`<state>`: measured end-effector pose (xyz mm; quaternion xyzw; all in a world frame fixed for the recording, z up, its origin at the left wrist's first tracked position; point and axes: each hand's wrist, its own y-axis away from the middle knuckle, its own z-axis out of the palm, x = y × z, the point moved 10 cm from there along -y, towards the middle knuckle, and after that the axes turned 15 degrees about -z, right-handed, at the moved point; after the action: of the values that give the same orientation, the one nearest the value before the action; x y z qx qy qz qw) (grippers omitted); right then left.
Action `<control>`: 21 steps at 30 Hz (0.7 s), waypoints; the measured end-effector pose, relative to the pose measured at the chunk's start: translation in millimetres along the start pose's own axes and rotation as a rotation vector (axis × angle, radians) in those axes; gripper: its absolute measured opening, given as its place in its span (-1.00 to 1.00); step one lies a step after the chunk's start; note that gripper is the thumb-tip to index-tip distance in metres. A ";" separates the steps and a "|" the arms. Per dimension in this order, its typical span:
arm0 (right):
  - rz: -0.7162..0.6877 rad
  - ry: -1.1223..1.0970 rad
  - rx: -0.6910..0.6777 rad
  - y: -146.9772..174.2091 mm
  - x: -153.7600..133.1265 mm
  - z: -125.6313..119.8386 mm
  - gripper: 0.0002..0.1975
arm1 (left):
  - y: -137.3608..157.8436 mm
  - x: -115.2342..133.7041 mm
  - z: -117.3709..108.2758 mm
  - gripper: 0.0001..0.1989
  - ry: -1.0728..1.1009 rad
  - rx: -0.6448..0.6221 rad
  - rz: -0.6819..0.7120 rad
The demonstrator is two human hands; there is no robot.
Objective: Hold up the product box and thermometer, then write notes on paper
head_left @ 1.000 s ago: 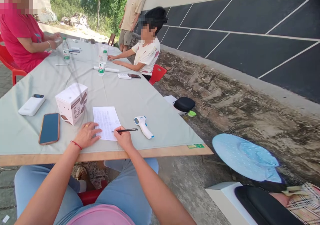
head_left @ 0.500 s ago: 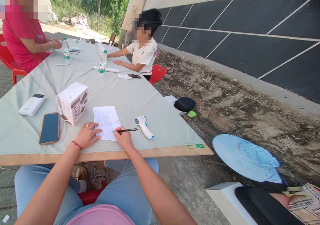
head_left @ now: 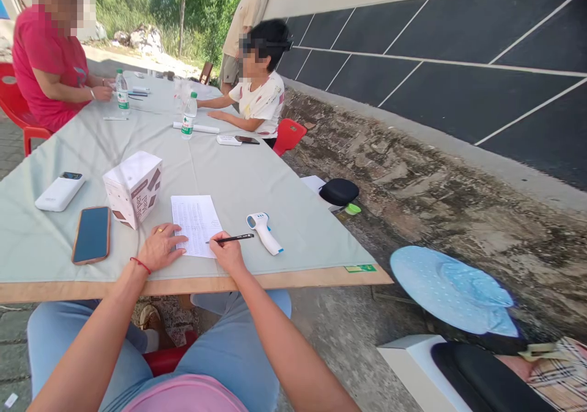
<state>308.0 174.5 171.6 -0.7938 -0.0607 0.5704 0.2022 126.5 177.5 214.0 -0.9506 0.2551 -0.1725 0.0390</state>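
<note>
Paper (head_left: 197, 218), white, flat, rows of writing

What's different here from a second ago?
The person in pink has leaned toward the table and lowered their hands; the person in white leaned in too. Unchanged: right fingers hold the pen, left fingers rest on the paper.

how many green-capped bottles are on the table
2. The near bottle stands in front of the white roll; the far bottle stands by the person in pink. More may be hidden at the table's far end.
</note>
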 end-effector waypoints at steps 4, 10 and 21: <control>0.003 0.004 0.037 0.4 4.0 -3.1 -0.83 | 0.0 -0.6 -0.6 -0.68 0.005 0.010 0.003; -0.003 0.024 0.026 0.2 4.2 -2.7 -0.83 | 0.3 0.0 -0.7 -0.68 0.000 0.022 0.011; -0.005 0.026 0.003 0.0 -1.9 -2.1 -0.85 | 0.7 0.5 -1.5 -0.69 0.002 0.017 0.017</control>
<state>309.3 173.3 173.8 -0.8006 -0.0592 0.5597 0.2057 126.1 176.7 215.4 -0.9479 0.2615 -0.1752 0.0485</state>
